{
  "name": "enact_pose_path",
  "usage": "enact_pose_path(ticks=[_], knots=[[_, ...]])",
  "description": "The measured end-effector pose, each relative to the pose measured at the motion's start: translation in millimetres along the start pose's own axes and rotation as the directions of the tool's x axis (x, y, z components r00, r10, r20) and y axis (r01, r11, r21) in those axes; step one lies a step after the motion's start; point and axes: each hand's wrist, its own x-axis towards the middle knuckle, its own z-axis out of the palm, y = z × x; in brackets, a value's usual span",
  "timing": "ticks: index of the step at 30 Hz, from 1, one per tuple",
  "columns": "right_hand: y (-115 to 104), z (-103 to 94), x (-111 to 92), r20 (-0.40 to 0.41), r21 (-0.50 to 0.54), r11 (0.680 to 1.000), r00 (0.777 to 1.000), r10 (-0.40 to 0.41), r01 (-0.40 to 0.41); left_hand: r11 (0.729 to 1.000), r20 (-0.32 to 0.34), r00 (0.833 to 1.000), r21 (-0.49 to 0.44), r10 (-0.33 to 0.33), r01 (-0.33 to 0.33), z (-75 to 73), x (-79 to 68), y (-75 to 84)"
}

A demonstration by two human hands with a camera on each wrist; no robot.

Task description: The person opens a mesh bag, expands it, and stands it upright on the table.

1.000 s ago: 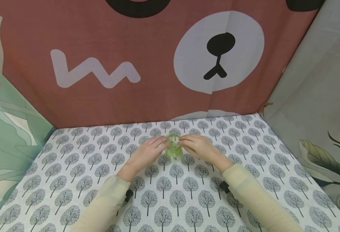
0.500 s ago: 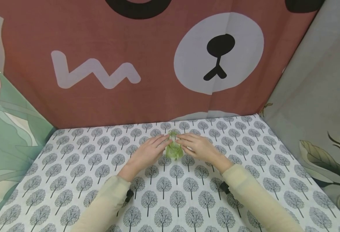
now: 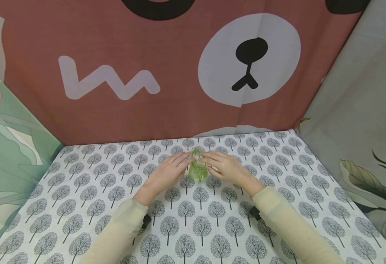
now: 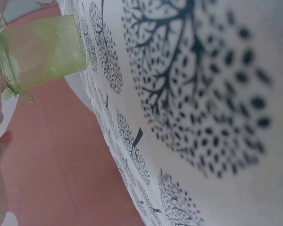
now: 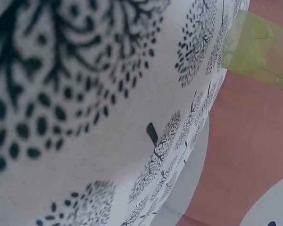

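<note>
A small sheer green drawstring pouch (image 3: 198,173) stands upright on the tree-print cloth, between my two hands. My left hand (image 3: 168,170) pinches its upper edge from the left with the fingertips. From the other side, my right hand (image 3: 226,168) holds the upper edge too; its thumb is hidden. In the left wrist view the pouch (image 4: 49,47) looks see-through, and a thin green ribbon (image 4: 10,63) runs around its neck, with a loose loop. Only the lower part of the pouch (image 5: 259,47) shows in the right wrist view, where no fingers can be seen.
White cloth (image 3: 201,227) printed with grey trees covers the table. A reddish-brown curtain (image 3: 176,110) with a bear's face hangs behind it. Leaf-patterned curtains stand at the left (image 3: 11,146) and right (image 3: 361,110).
The fingertips of both hands have come slightly closer together, and the pouch's top has become narrower. Over the last half second almost nothing has moved.
</note>
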Motion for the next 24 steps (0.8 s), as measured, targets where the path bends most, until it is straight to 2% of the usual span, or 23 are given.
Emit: enact_pose_path(ticks=[15,20,24], knots=[[-1.1,-1.5,-1.6,0.029,0.012,1.000,0.999,0.024,-0.024,1.000,-0.043,0.999,-0.012,0.005,-0.006,4.0,-1.7,-2.4],[-1.4,-1.6,-1.4,0.042,0.017,0.999,0.998,0.036,-0.037,1.000,-0.045,0.999,-0.009,-0.030,0.030,1.3,-1.9,-1.5],[-2.0,-2.0,-0.1,0.033,0.024,0.999,0.999,0.042,-0.043,0.995,-0.020,0.995,0.019,-0.099,0.100,-4.4,-0.6,0.5]])
